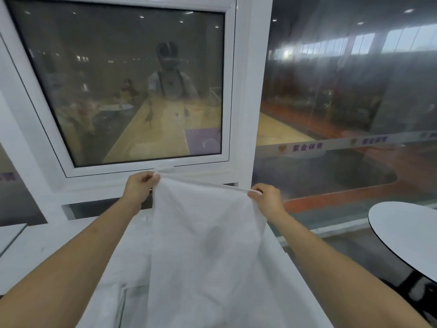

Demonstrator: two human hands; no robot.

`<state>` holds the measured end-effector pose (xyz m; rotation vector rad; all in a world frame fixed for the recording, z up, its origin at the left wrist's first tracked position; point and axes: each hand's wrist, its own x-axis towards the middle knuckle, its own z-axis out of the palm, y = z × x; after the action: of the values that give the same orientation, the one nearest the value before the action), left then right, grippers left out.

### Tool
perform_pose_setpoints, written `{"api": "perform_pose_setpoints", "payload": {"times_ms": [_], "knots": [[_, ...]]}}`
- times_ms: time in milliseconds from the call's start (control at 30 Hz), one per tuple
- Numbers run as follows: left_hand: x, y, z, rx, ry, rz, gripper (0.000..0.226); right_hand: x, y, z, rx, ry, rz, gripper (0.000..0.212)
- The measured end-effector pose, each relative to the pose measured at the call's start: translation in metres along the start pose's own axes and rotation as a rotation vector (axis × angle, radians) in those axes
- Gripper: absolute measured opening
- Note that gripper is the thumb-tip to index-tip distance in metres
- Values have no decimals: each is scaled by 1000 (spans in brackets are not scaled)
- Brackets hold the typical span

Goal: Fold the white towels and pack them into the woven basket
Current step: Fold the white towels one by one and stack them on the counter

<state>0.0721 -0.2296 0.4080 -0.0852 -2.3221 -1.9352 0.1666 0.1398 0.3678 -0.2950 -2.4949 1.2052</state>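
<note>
The left hand (139,185) and right hand (266,197) each pinch a top corner of a thin white cloth towel (203,245), holding it up before a white-framed window (233,91).

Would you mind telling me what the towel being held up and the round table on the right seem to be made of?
The towel looks like thin, matte white woven cloth: it drapes in soft creases from the left hand and right hand. The round table seems a smooth white laminate top with a dark edge, though that is uncertain.
</note>
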Motion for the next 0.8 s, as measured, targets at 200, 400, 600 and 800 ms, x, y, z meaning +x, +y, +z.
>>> {"api": "perform_pose_setpoints", "payload": {"times_ms": [200,400,600,800], "knots": [[34,62,-8,-215,28,24,11,57,-66,-31,21,126,-143,14],[36,130,-19,-292,-2,143,11,79,-111,-78,25,305,-192,15],[-14,126,-10,-277,-52,178,17,36,-107,-105,50,328,-175,18],[-95,72,-11,-231,-89,166,17,-41,-53,-108,113,258,-126,9]]}}
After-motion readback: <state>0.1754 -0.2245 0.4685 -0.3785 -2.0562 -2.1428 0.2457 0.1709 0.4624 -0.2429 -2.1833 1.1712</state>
